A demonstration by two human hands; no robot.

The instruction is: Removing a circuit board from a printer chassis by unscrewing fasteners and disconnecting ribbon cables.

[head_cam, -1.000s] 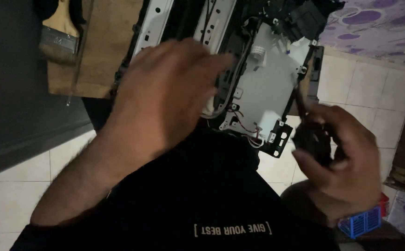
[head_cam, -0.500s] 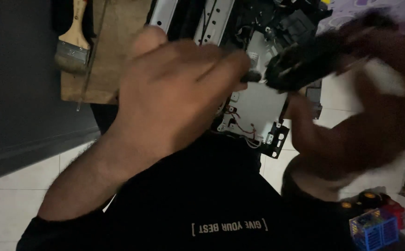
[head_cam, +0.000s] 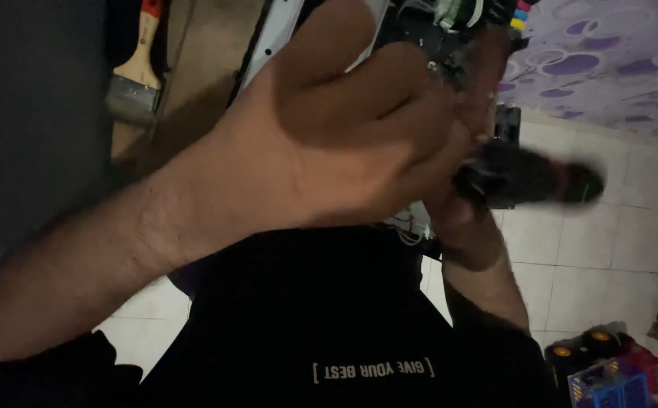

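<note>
Left hand: the left hand (head_cam: 344,143) fills the middle of the view, fingers curled into a loose fist toward 3 o'clock; whether they pinch anything is hidden, so I cannot tell what, if anything, it grips.
Right hand: the right hand (head_cam: 465,181) rises from 5 o'clock, mostly behind the left, and appears wrapped around the near end of a dark tool; the clasp itself is blurred.
Tool: the black tool (head_cam: 529,181) sits just right of centre, at about 3 o'clock from the left hand, long axis near horizontal, free end pointing to 3 o'clock, slightly down.
Why held so: judging by the closeness, both hands meet at the tool's near end, likely so one steadies while the other works it.
Device: an opened machine (head_cam: 450,23) with wiring lies at 12 o'clock, behind the hands.
Brush: a paintbrush (head_cam: 134,79) rests at 10 o'clock, handle pointing to 12.
Toys: coloured toy vehicles (head_cam: 605,366) sit on the tiled floor (head_cam: 593,249) at 5 o'clock.
</note>
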